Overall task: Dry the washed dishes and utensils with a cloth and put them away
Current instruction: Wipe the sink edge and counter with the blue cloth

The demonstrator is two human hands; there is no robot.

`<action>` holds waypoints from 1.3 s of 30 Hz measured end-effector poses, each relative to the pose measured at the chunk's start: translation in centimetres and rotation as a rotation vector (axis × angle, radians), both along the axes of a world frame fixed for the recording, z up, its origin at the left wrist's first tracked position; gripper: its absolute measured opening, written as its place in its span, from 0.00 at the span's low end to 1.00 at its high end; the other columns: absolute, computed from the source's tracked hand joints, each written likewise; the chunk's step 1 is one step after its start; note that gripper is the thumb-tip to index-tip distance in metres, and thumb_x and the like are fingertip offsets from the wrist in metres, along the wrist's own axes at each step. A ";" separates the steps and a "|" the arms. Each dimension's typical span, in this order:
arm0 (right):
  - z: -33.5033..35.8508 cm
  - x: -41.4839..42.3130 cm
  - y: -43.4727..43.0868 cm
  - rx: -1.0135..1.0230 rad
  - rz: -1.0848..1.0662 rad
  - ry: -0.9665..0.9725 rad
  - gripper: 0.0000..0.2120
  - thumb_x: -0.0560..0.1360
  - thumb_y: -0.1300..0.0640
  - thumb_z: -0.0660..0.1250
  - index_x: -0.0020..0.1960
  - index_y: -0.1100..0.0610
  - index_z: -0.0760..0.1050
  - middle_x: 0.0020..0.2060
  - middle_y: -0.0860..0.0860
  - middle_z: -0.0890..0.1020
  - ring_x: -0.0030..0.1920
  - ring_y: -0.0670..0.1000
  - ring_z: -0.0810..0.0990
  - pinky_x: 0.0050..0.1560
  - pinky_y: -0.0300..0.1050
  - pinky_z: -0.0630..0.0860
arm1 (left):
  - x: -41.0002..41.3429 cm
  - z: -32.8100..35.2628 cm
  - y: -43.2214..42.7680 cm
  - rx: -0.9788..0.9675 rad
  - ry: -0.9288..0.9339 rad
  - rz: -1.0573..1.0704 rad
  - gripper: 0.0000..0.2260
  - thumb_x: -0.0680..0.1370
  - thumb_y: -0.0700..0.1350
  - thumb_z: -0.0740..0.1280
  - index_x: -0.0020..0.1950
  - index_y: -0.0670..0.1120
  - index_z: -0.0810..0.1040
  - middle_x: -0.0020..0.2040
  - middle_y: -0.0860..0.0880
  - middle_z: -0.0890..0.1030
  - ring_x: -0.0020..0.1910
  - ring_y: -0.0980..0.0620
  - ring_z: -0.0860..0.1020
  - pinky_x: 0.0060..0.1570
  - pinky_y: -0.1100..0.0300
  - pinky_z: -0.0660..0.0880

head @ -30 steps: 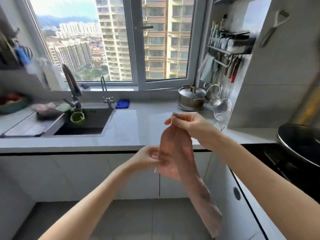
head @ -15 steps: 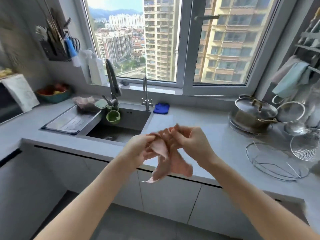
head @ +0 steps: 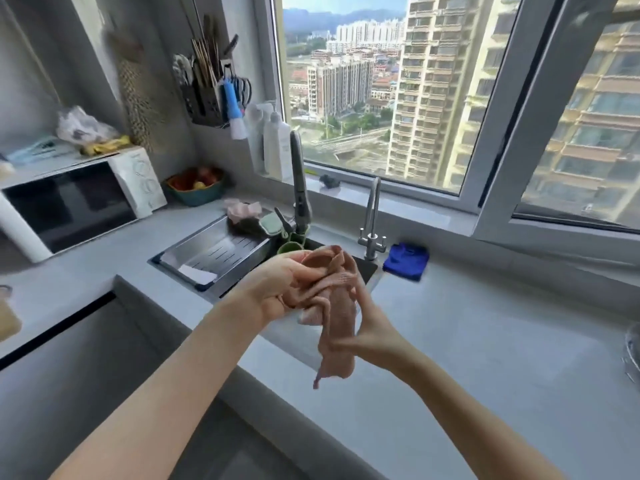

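Note:
A pink cloth [head: 337,317] is bunched between both hands, held in the air over the counter's front edge, just before the sink [head: 367,271]. My left hand [head: 277,292] grips its upper folds from the left. My right hand [head: 372,336] holds the hanging part from the right, and the cloth's tail dangles below it. A steel drain tray [head: 214,251] lies across the sink's left side. A wall-mounted utensil holder [head: 207,98] with chopsticks and tools hangs at the back left. No washed dish shows in either hand.
Tall faucet [head: 299,188] and a smaller tap [head: 372,220] stand behind the sink. A blue cloth [head: 407,261] lies right of it. A microwave [head: 76,199], fruit bowl [head: 195,185], another pink rag [head: 242,209] and green sponge [head: 272,223] sit at left. Grey countertop [head: 502,323] stretches right.
The view has swung left toward the sink and microwave. The cloth, stretched long between my hands a second ago, is now gathered into a bunch.

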State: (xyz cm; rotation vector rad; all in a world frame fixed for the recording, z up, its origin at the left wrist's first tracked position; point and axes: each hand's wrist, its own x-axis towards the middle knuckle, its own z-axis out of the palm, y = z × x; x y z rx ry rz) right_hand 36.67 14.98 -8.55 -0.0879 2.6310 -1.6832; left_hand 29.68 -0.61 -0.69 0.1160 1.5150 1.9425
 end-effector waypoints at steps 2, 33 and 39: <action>-1.2 -2.9 -0.6 -0.084 -0.072 0.043 0.43 0.58 0.50 0.77 0.70 0.41 0.64 0.54 0.46 0.80 0.55 0.51 0.80 0.58 0.55 0.76 | -2.5 0.1 -0.8 0.024 0.012 0.032 0.12 0.77 0.30 0.58 0.55 0.39 0.77 0.41 0.43 0.81 0.36 0.50 0.82 0.36 0.60 0.81; -9.0 -25.3 -8.1 -0.129 -0.452 -0.239 0.58 0.60 0.49 0.80 0.74 0.32 0.41 0.69 0.28 0.64 0.70 0.38 0.65 0.70 0.45 0.66 | -32.5 -15.3 -0.8 -0.105 -0.137 -0.450 0.10 0.76 0.31 0.63 0.56 0.40 0.72 0.42 0.42 0.80 0.37 0.48 0.81 0.33 0.57 0.77; -10.3 -26.6 -8.6 -0.800 -0.598 -0.279 0.26 0.68 0.69 0.70 0.63 0.56 0.72 0.50 0.55 0.84 0.46 0.50 0.84 0.43 0.39 0.79 | -34.2 -15.7 -1.2 -0.056 -0.271 -0.685 0.10 0.74 0.44 0.69 0.53 0.41 0.83 0.48 0.42 0.83 0.48 0.49 0.83 0.43 0.60 0.79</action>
